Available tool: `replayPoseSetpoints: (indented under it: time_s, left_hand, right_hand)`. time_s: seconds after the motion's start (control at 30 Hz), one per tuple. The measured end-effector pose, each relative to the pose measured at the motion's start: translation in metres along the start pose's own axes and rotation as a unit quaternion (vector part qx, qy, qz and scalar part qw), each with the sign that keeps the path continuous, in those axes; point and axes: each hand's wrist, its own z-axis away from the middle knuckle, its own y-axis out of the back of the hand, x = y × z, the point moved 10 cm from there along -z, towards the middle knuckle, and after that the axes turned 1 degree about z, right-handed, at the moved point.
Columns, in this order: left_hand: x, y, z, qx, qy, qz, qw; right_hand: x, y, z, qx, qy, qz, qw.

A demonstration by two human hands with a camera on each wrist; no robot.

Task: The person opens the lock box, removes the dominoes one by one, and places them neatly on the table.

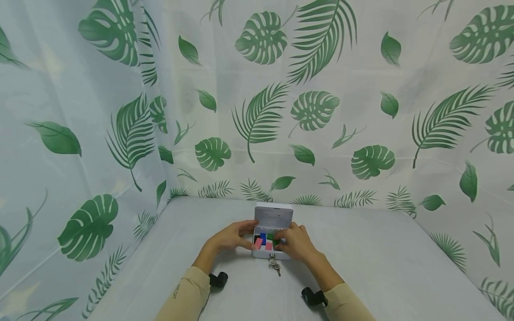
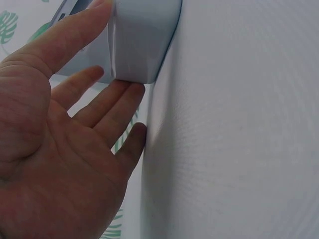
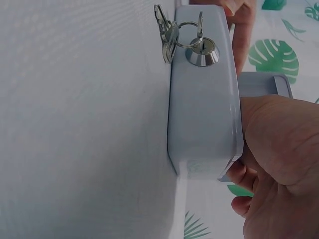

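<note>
A small white metal box [image 1: 263, 255] stands on the table with its lid [image 1: 274, 215] raised. Pink, blue, green and red blocks [image 1: 263, 240] lie inside. A key ring [image 1: 275, 265] hangs from the front lock [image 3: 202, 52]. My left hand [image 1: 233, 236] rests against the box's left end, fingers straight along the wall [image 2: 142, 40] and thumb up on the rim. My right hand [image 1: 295, 244] grips the right end: the thumb goes over the rim [image 3: 241, 129] by the green block and the fingers curl outside the wall.
The white table [image 1: 381, 267] is walled at the back and on both sides by a leaf-printed curtain [image 1: 261, 111]. Black wrist cameras [image 1: 218, 279] sit on both beige sleeves near the front edge.
</note>
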Motion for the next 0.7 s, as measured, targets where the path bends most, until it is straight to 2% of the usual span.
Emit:
replayPoseSetpoints:
  time_s: [0.7]
  left_hand:
    - [0.0013, -0.0012, 0.0002, 0.002, 0.005, -0.005, 1.0000]
  right_hand:
    - [-0.0017, 0.0000, 0.0011, -0.003, 0.003, -0.011, 1.000]
